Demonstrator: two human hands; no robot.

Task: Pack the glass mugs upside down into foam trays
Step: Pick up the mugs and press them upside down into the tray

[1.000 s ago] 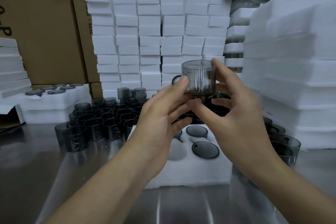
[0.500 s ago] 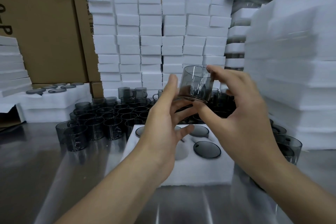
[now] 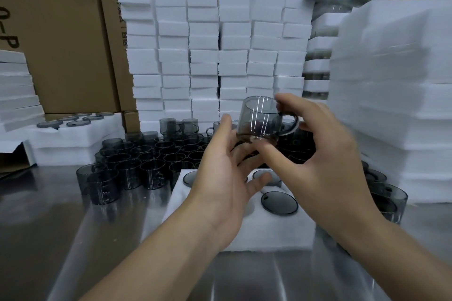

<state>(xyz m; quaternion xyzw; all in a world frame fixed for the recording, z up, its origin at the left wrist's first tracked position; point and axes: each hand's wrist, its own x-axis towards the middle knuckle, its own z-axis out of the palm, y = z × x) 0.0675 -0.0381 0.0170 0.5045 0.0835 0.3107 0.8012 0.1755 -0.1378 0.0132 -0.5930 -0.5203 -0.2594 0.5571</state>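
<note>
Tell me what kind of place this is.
Probably a warehouse or factory packing area: stacks of foam trays, cardboard cartons behind them, and dozens of identical glass mugs crowded on a steel table.

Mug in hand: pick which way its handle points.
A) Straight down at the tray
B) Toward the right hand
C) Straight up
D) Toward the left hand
B: the handle juts from the right side of the mug, next to the right hand that grips it and away from the left hand.
</note>
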